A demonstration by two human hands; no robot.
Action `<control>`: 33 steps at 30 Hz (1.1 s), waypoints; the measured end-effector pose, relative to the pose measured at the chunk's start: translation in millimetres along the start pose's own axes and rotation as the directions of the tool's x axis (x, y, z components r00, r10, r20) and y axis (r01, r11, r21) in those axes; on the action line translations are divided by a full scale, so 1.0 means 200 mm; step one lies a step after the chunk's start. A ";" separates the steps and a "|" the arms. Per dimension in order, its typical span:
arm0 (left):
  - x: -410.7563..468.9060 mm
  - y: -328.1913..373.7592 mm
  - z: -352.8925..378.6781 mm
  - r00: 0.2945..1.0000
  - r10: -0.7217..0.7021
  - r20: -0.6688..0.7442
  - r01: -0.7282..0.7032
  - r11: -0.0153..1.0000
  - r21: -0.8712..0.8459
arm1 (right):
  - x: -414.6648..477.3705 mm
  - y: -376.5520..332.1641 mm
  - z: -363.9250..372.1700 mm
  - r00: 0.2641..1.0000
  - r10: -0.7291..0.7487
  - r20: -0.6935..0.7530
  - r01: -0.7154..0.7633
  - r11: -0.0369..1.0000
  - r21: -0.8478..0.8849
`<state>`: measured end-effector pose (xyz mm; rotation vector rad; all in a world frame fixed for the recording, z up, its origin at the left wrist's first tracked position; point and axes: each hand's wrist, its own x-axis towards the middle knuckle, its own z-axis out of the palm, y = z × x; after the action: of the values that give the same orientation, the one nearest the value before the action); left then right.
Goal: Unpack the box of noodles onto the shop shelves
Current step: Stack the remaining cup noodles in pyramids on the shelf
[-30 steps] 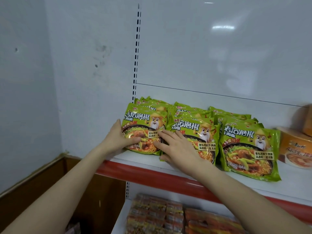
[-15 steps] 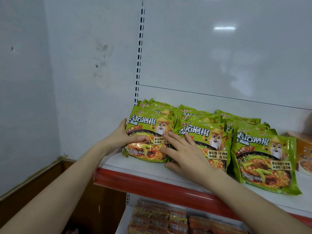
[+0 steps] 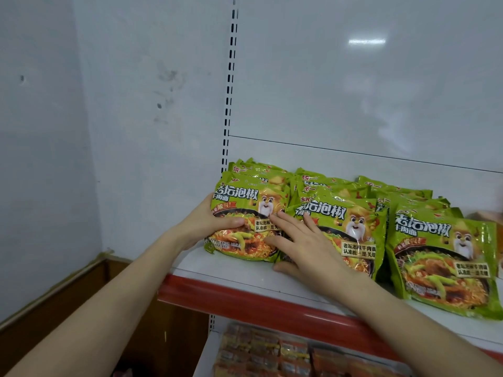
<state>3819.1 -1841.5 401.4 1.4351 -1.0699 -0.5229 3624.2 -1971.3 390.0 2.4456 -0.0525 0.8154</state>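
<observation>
Glossy plastic noodle packets (image 3: 251,221), smooth white shelf (image 3: 239,270)

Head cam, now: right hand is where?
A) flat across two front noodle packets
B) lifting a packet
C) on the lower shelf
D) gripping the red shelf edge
A: the right hand lies flat on the middle front packet, fingertips reaching the leftmost front packet.

Left front noodle pack (image 3: 239,198) leans on white shelf (image 3: 239,272), with more green packs stacked behind it. Left hand (image 3: 206,227) grips its left edge, thumb across its front. Right hand (image 3: 307,248) lies flat just right of it on middle pack (image 3: 356,227), fingertips reaching its right edge. Third pack (image 3: 441,257) sits farther right.
</observation>
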 end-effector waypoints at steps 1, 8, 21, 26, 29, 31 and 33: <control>0.00 0.01 0.00 0.999 -0.002 -0.036 0.003 1.000 0.024 | 0.01 0.00 0.00 1.000 0.000 0.001 0.000 1.000 0.006; -0.13 0.02 0.10 0.936 0.244 -0.253 -0.065 0.827 0.558 | 0.00 0.00 -0.04 0.996 0.019 0.091 -0.041 0.969 0.243; -0.16 0.06 0.17 0.944 0.180 -0.276 0.104 0.632 0.768 | -0.21 0.16 -0.12 0.973 0.162 0.164 -0.180 0.978 0.101; -0.23 0.14 0.29 0.908 0.404 -0.114 -0.039 0.352 0.935 | -0.20 0.14 -0.11 0.967 0.212 0.144 -0.232 0.963 0.137; -0.24 0.16 0.47 0.920 0.372 0.126 -0.242 0.284 0.928 | -0.20 0.13 -0.12 0.958 0.251 0.136 -0.276 0.935 0.221; -0.22 0.16 0.56 0.953 0.228 0.199 -0.262 0.293 0.920 | -0.20 0.14 -0.12 0.945 0.282 0.166 -0.322 0.887 0.331; -0.19 0.14 0.59 0.962 0.180 0.204 -0.252 0.313 0.916 | -0.21 0.16 -0.13 0.940 0.287 0.184 -0.339 0.843 0.417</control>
<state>3694.5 -1869.2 395.3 2.2232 -1.7368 0.4048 3568.5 -1989.9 399.7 2.9702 -0.3575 0.9020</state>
